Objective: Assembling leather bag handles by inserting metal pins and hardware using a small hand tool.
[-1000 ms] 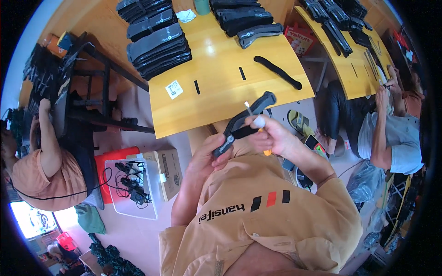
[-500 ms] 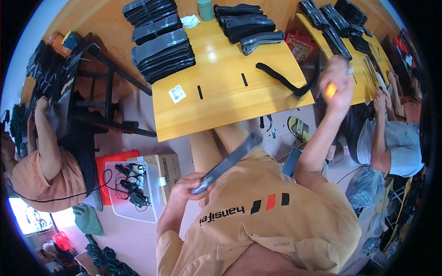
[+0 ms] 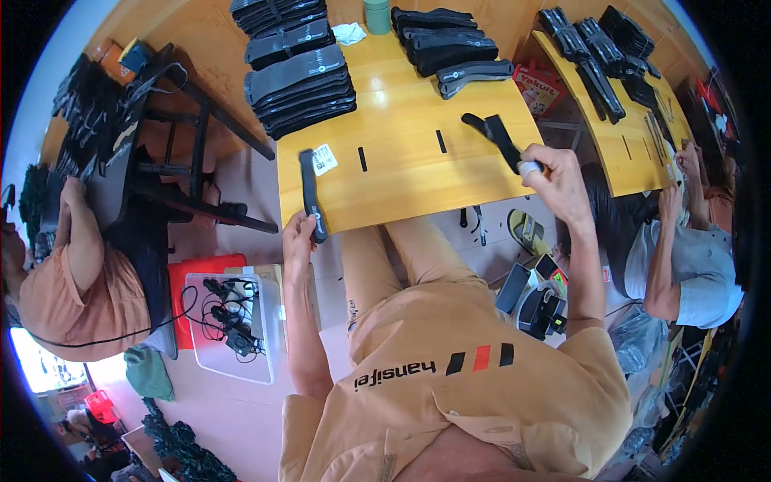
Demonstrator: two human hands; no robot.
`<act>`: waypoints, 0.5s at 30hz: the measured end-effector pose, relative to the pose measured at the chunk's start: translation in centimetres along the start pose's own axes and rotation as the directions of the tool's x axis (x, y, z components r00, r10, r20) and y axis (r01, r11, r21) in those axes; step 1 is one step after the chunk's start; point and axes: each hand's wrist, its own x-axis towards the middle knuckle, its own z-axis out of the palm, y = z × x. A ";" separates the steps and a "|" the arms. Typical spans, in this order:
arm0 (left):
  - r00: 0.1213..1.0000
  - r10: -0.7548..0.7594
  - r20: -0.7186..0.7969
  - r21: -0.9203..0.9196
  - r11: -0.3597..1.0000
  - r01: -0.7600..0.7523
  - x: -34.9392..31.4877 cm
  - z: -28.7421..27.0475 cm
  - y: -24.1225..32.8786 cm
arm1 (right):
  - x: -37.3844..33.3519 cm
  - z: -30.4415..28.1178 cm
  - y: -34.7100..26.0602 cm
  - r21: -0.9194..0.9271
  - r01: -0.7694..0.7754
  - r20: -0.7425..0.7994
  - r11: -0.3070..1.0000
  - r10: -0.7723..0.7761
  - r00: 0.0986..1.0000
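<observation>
A dark grey strap (image 3: 310, 189) with a small pale mark lies along the left front of the yellow table (image 3: 401, 189). My left hand (image 3: 299, 234) pinches its near end, which overhangs the edge. At the table's right front corner, my right hand (image 3: 558, 181) closes on the end of a black strap (image 3: 498, 143). The far part of that strap rests bent on the tabletop, with a short dark flap beside it. Something white wraps one finger of this hand. A white label (image 3: 324, 159) touches the left strap's side.
Stacks of dark straps (image 3: 301, 88) and more bundled straps (image 3: 450, 40) stand at the back, around a green canister (image 3: 377, 16). A clear bin of cables (image 3: 273, 353) is low left. People sit at both sides; a second table (image 3: 634, 153) is right.
My left hand has brought its strap from above my lap to the table's left front. My right hand has come down onto the black strap; the orange patch in it no longer shows.
</observation>
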 end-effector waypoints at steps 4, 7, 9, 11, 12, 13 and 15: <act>0.954 0.191 -0.231 0.347 0.932 -0.103 1.0 1.1 -1.8 | -0.3 0.6 -0.1 -0.209 0.060 -0.101 0.976 -0.083 0.991; 0.895 0.333 -0.297 0.535 0.834 -0.133 0.2 2.3 -1.5 | -0.3 1.1 0.9 -0.266 0.102 -0.151 0.959 -0.146 0.978; 0.654 0.691 -0.307 0.859 0.497 -0.122 -0.2 2.6 -1.3 | -0.1 1.4 1.0 -0.279 0.121 -0.161 0.953 -0.170 0.972; 0.683 0.653 -0.327 0.779 0.596 -0.197 -1.6 4.2 1.1 | 0.1 1.9 1.1 -0.404 0.225 -0.119 0.886 -0.295 0.948; 0.713 0.612 -0.342 0.680 0.685 -0.262 -2.6 5.3 2.4 | 0.3 2.1 0.9 -0.401 0.222 -0.119 0.889 -0.291 0.949; 0.822 0.507 -0.258 0.516 0.792 -0.326 -3.3 6.5 3.0 | 0.4 2.6 0.5 -0.426 0.302 -0.059 0.853 -0.360 0.931; 0.972 0.228 0.062 0.129 0.964 -0.234 -4.1 9.6 4.3 | 0.6 4.2 0.0 -0.457 0.465 0.065 0.758 -0.493 0.868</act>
